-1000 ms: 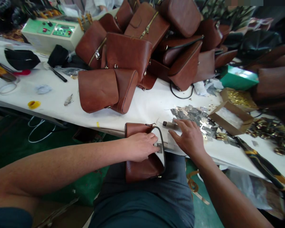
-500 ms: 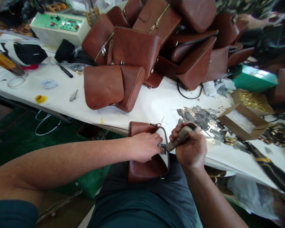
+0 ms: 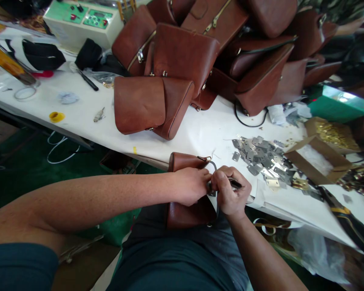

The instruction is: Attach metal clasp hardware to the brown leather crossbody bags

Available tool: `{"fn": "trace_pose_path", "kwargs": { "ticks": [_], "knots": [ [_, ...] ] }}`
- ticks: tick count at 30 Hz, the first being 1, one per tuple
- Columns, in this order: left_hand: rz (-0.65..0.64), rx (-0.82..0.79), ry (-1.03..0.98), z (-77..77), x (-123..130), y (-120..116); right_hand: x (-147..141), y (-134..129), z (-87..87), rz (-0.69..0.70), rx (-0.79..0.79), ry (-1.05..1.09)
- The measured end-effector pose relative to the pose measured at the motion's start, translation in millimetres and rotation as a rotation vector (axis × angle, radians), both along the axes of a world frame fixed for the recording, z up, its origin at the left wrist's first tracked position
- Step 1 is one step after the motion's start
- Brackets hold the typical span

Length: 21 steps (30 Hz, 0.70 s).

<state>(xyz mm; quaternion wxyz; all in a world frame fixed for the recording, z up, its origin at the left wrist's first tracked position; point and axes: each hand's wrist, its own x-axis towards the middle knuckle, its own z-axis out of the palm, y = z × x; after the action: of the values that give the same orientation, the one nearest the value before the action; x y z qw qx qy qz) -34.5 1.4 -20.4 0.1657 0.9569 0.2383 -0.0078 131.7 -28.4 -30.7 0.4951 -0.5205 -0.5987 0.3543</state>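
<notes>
A brown leather bag point(image 3: 186, 216) lies across my lap against the table edge, its opening facing right with a pale lining. My left hand point(image 3: 192, 186) reaches into that opening, fingers bent and pressed by a small dark metal plate point(image 3: 212, 193). What its fingertips grip is hidden. My right hand point(image 3: 233, 192) is closed around a tool whose dark end point(image 3: 235, 184) shows between the fingers. Its fingers meet my left fingertips over the plate; the tool's working end is hidden.
More brown bags point(image 3: 182, 56) are heaped on the white table point(image 3: 87, 113). Loose metal plates point(image 3: 261, 153), an open cardboard box point(image 3: 318, 159) and pliers point(image 3: 346, 218) lie to the right. A control box point(image 3: 81, 24) stands back left.
My right hand has moved left and turned over, bringing the tool down to the plate beside my left fingertips. The whole view has shifted slightly.
</notes>
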Motion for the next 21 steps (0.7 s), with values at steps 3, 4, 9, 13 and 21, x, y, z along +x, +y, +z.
{"fn": "trace_pose_path", "kwargs": {
  "ticks": [3, 4, 9, 13, 21],
  "knots": [
    [-0.023, 0.02, 0.0, 5.1, -0.7, 0.1, 2.8, -2.6, -4.5, -0.004, 0.056, 0.065],
    [-0.027, 0.027, 0.008, 7.2, -0.8, 0.3, 4.2, -1.9, -4.7, -0.005, 0.087, 0.127],
    [-0.023, 0.02, 0.04, 13.2, -0.3, 3.4, 9.1, 2.3, 14.0, 0.001, 0.211, 0.434],
    [-0.027, 0.008, 0.033, 10.3, 0.1, 7.1, 4.8, -2.9, 26.5, 0.06, 0.268, 0.447],
    [-0.006, -0.044, 0.006, 3.3, 0.8, 9.7, 5.8, -8.2, 11.1, 0.077, 0.217, 0.377]
  ]
}}
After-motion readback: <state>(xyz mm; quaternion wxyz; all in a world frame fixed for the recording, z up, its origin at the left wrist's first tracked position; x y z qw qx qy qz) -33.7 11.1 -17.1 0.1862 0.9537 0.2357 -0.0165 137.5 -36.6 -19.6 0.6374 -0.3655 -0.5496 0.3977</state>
